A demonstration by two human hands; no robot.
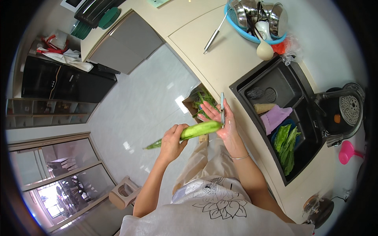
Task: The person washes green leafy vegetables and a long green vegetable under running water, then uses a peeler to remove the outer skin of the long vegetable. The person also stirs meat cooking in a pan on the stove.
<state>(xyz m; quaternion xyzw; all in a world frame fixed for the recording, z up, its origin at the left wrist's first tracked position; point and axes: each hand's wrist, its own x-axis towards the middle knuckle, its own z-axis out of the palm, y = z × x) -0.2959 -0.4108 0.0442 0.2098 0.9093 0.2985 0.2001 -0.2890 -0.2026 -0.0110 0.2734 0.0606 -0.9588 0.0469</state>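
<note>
My left hand [172,144] is wrapped around the middle of a long green gourd or cucumber [200,130]. Its end towards the right is pale and peeled, while the tapering far end still has dark green skin. A slim vegetable peeler [222,110] lies along the thumb side of my right hand [226,119], held there with the palm turned up and the fingers spread. The peeled tip of the vegetable is at the peeler's lower end; whether they touch is unclear. Beneath my right hand stands a cardboard box [189,107] with green peelings [206,97] in it.
To the right is a dark double sink [268,79] with a pink cloth [274,118], green vegetables [285,147] and a black faucet [339,94]. A blue basket [236,29] of metal bowls stands on the counter near a whisk-like handle [211,41]. A beige stool [125,191] is on the floor.
</note>
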